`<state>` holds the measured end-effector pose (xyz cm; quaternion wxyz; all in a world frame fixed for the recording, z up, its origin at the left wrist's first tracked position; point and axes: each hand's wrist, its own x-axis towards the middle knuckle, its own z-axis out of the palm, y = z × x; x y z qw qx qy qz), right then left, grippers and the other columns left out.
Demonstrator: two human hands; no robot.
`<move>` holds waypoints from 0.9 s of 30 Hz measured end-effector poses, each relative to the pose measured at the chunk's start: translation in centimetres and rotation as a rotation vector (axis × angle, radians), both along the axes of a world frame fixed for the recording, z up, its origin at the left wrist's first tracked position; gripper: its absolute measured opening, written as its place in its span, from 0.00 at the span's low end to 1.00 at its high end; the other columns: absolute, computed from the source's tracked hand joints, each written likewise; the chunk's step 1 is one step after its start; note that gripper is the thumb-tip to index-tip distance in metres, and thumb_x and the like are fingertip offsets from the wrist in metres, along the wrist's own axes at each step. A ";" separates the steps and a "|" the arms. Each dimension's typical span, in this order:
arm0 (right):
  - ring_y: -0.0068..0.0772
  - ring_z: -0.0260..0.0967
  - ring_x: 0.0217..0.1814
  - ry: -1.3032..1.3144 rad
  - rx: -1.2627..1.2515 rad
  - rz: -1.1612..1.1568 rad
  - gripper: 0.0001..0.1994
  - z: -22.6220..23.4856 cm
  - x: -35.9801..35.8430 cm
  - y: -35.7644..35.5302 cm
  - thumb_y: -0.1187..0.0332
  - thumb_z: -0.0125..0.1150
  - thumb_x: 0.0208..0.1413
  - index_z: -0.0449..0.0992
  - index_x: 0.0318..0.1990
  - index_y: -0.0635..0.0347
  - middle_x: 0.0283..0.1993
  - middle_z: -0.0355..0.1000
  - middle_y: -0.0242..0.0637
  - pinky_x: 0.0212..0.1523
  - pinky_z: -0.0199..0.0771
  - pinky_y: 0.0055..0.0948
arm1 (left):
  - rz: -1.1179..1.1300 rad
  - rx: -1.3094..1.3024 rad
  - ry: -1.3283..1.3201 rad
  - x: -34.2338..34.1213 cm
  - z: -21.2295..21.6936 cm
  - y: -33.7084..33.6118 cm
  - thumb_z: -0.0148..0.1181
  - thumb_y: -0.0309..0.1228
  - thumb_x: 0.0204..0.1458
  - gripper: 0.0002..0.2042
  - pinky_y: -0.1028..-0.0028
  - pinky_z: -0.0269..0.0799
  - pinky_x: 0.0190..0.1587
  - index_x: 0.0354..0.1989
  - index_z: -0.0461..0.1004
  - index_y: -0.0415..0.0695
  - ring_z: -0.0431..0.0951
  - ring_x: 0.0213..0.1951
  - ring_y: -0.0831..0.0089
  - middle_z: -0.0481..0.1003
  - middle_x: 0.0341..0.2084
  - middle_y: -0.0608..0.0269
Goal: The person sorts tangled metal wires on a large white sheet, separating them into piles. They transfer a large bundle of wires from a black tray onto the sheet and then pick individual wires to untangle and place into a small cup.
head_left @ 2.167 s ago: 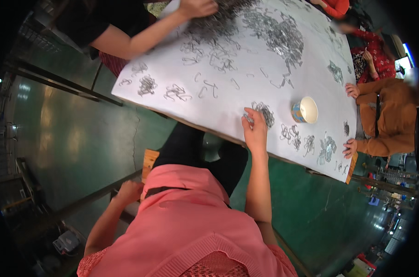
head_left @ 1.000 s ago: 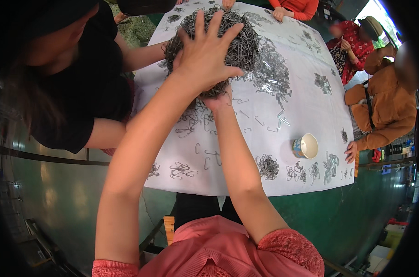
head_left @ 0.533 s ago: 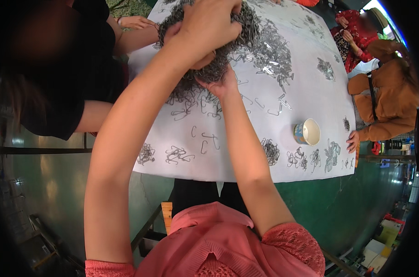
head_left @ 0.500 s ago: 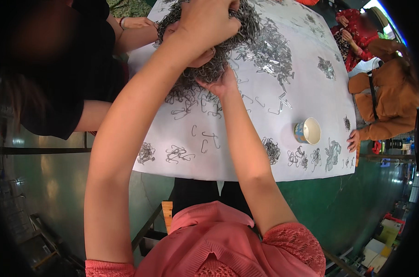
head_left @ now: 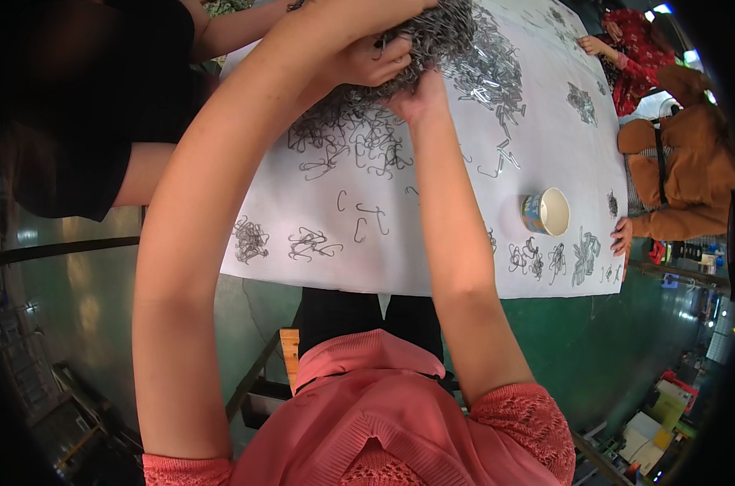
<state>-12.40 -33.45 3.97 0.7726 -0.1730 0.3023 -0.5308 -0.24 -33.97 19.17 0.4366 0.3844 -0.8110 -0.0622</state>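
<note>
A large tangled clump of dark bent wire hooks (head_left: 440, 36) rises at the far edge of view. My right hand (head_left: 420, 95) cups the clump's near side, its fingertips hidden among the hooks. My left arm reaches across to the clump's top, where my left hand (head_left: 412, 6) is mostly cut off by the upper edge, its fingers out of sight. Beneath my left forearm, a co-worker's hand (head_left: 377, 61) with bent fingers presses into the same clump. Loose hooks (head_left: 375, 138) spread over the white tabletop (head_left: 303, 271) just nearer to me.
Straighter shiny metal pieces (head_left: 497, 73) lie right of the clump. A paper cup (head_left: 545, 212) stands at the right, near small sorted piles (head_left: 586, 257). More hooks (head_left: 252, 239) lie near left. A co-worker in black is close at left; others sit along the right edge.
The clump and both my hands have shifted away and to the right. My left hand has moved mostly out of the upper edge. The co-worker's hand now shows more clearly.
</note>
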 end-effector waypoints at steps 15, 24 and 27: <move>0.46 0.29 0.75 -0.056 0.033 0.016 0.35 -0.5 1.2 -0.6 0.42 0.29 0.63 0.39 0.69 0.56 0.73 0.34 0.47 0.67 0.30 0.62 | 0.281 -0.072 -0.428 0.1 0.7 4.3 0.66 0.40 0.40 0.33 0.49 0.60 0.56 0.56 0.62 0.42 0.58 0.57 0.48 0.59 0.55 0.46; 0.58 0.44 0.68 0.076 0.175 -0.189 0.32 4.0 -1.3 3.7 0.48 0.42 0.62 0.48 0.67 0.57 0.68 0.45 0.51 0.62 0.48 0.66 | 0.264 -0.017 -0.400 0.0 -1.1 2.5 0.63 0.31 0.38 0.25 0.53 0.63 0.51 0.47 0.65 0.41 0.60 0.54 0.51 0.61 0.49 0.48; 0.49 0.58 0.53 0.317 0.135 -0.190 0.25 -2.7 -2.9 2.4 0.52 0.42 0.62 0.60 0.61 0.60 0.65 0.51 0.50 0.58 0.62 0.55 | 0.272 -0.010 -0.320 -0.3 -0.4 2.9 0.62 0.29 0.37 0.20 0.57 0.65 0.50 0.41 0.67 0.39 0.62 0.50 0.53 0.63 0.43 0.50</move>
